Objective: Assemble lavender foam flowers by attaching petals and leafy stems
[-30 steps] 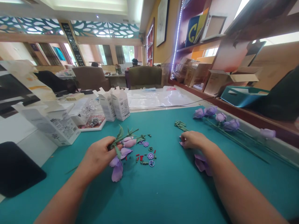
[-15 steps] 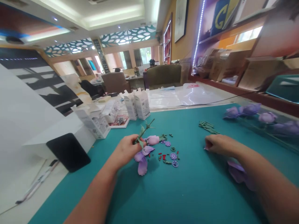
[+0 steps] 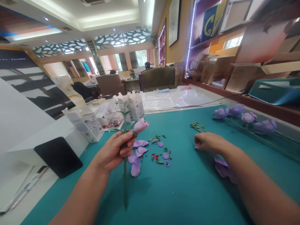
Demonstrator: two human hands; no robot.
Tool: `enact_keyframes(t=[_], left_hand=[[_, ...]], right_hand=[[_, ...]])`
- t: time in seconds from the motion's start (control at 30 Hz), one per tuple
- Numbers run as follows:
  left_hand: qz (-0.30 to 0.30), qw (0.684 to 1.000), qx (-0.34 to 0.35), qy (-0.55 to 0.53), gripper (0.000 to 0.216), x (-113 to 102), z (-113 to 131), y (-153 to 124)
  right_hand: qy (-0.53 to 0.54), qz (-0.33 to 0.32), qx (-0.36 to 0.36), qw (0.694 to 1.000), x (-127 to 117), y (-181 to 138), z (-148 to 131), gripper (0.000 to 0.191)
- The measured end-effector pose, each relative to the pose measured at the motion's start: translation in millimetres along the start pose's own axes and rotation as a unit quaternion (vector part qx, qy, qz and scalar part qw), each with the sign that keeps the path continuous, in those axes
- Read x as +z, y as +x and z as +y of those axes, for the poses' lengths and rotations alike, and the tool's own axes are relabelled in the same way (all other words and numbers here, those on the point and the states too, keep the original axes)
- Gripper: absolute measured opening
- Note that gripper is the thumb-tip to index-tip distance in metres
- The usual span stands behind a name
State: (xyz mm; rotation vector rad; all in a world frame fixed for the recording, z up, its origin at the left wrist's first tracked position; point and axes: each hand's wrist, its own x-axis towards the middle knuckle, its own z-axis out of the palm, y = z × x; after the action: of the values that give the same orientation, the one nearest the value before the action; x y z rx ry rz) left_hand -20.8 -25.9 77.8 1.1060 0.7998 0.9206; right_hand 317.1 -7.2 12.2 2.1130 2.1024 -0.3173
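Observation:
My left hand is closed around the green stem of an artificial flower. Its pale purple rosebud juts out to the right of my fingers, and leaves stick out above them. Loose purple petals lie on the mat just beyond this hand. On the right, my right hand rests low over the mat with fingers pinched. A bit of pale purple shows at its fingertips, mostly hidden. More purple petals lie partly behind my right forearm.
Purple wheel-shaped pieces and small red pieces lie mid-mat. Short green rods are piled beyond my right hand. Purple roses lie at the far right. White boxes and a black tablet-like slab stand at the left.
My left hand has turned the flower so its stem hangs down toward me and the bud is raised above the mat. My right hand stays pinched, low over the mat. The view has shifted slightly.

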Motion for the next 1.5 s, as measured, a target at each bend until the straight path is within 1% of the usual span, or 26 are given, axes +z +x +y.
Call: enact_keyframes(t=[0.1,0.17,0.23,0.33,0.4,0.5,0.6,0.67,0.73,0.83,0.87,0.93,1.0,1.07,1.17,1.3,1.5], left_hand=[[-0.016,0.993,-0.015,-0.115,0.027,10.0,-7.1,1.2],[-0.017,0.982,-0.041,-0.182,0.021,15.5,-14.8,3.4],[-0.019,0.971,-0.067,-0.23,0.02,18.7,-23.7,6.4],[-0.022,0.956,-0.087,-0.279,0.024,19.1,-36.7,10.7],[-0.022,0.949,-0.092,-0.3,0.027,17.3,-43.9,12.7],[-0.017,0.942,-0.094,-0.323,0.026,13.1,-51.7,14.5],[-0.011,0.939,-0.094,-0.329,0.022,9.1,-55.6,15.9],[-0.01,0.941,-0.093,-0.324,0.021,7.3,-56.5,16.6],[-0.012,0.945,-0.089,-0.314,0.02,6.6,-57.0,16.9],[-0.016,0.95,-0.084,-0.301,0.022,7.2,-58.2,16.4],[-0.017,0.951,-0.082,-0.299,0.022,7.6,-58.8,16.2],[-0.018,0.952,-0.077,-0.295,0.021,8.6,-60.4,16.0],[-0.02,0.954,-0.067,-0.291,0.02,9.5,-62.2,16.0],[-0.028,0.955,-0.059,-0.29,0.021,10.1,-63.7,16.2],[-0.043,0.954,-0.047,-0.293,0.022,10.9,-64.6,15.7],[-0.051,0.959,-0.037,-0.278,0.023,12.4,-63.0,13.6],[-0.054,0.963,-0.032,-0.263,0.028,14.3,-61.4,11.5]], right_hand=[[-0.019,-0.003,-0.012,1.0,5.2,0.3,2.6,0.018],[-0.021,-0.007,-0.014,1.0,8.7,2.2,3.5,0.019],[-0.022,-0.012,-0.009,1.0,11.4,5.0,3.5,0.021],[-0.026,-0.003,-0.007,1.0,13.1,8.7,2.2,0.023],[-0.027,0.014,-0.013,0.999,13.3,10.5,0.2,0.021],[0.016,0.06,-0.056,0.997,12.5,11.1,-7.3,0.014],[0.104,0.1,-0.108,0.984,8.0,6.6,-23.5,0.012],[0.165,0.109,-0.135,0.971,0.5,0.3,-38.4,0.019],[0.214,0.106,-0.181,0.954,-11.9,-8.1,-54.5,0.025],[0.259,0.096,-0.278,0.92,-36.6,-22.6,-77.0,0.032],[0.263,0.102,-0.301,0.911,-44.6,-27.3,-83.6,0.033],[0.268,0.135,-0.332,0.894,-57.1,-35.4,-94.8,0.035],[0.271,0.18,-0.348,0.879,-62.9,-41.0,-103.3,0.033],[0.277,0.221,-0.361,0.862,-62.2,-44.0,-108.7,0.029],[0.273,0.252,-0.382,0.846,-56.3,-45.9,-111.8,0.022],[0.25,0.279,-0.376,0.847,-53.5,-49.7,-110.9,0.017],[0.198,0.324,-0.381,0.843,-54.3,-57.7,-115.0,0.022]])
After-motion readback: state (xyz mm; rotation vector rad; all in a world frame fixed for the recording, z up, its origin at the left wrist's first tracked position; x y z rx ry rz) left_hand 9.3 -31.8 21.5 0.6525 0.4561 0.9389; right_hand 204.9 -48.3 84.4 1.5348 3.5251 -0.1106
